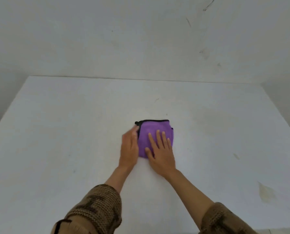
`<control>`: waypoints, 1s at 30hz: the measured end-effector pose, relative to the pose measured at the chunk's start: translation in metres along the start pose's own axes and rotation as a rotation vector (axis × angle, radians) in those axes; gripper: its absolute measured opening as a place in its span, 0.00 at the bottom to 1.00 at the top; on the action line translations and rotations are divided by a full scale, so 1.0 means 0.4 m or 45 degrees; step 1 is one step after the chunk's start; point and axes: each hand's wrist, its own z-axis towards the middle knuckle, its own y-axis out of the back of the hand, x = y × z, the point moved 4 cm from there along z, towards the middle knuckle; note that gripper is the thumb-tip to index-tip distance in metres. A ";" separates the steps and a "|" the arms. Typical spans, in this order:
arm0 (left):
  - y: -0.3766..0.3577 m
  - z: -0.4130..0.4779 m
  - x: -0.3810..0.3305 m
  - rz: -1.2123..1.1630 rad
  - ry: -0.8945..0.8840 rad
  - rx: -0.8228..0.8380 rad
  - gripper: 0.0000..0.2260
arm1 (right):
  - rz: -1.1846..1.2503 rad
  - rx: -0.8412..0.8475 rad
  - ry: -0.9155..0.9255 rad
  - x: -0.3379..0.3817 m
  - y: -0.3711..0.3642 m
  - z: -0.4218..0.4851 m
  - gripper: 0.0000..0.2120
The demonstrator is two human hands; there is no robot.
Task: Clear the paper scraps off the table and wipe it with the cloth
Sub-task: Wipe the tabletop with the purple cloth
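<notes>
A folded purple cloth (155, 130) with a black edge lies near the middle of the white table (56, 124). My right hand (161, 149) rests flat on top of the cloth's near half, fingers spread. My left hand (129, 147) lies against the cloth's left edge, fingers straight and together, fingertips touching its black corner. No paper scraps show on the table.
A white wall (140, 39) with a few dark marks rises behind the table's far edge. A yellowish stain (265, 191) and small smudges mark the table at the right. Knitted brown sleeves cover both forearms at the bottom.
</notes>
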 end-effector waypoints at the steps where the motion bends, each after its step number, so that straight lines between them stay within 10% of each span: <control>1: 0.045 -0.002 0.018 0.020 -0.002 -0.102 0.17 | -0.084 0.023 -0.017 0.017 -0.020 0.000 0.30; 12: 0.319 -0.123 0.185 0.494 0.283 -0.459 0.20 | -0.143 0.327 0.745 0.267 -0.164 -0.132 0.28; 20: 0.292 -0.167 0.220 1.051 0.282 -0.028 0.23 | -0.248 0.166 -0.049 0.015 -0.030 -0.088 0.28; 30: 0.182 -0.198 0.163 1.026 0.160 0.046 0.22 | -0.252 0.012 0.318 0.115 -0.076 -0.365 0.25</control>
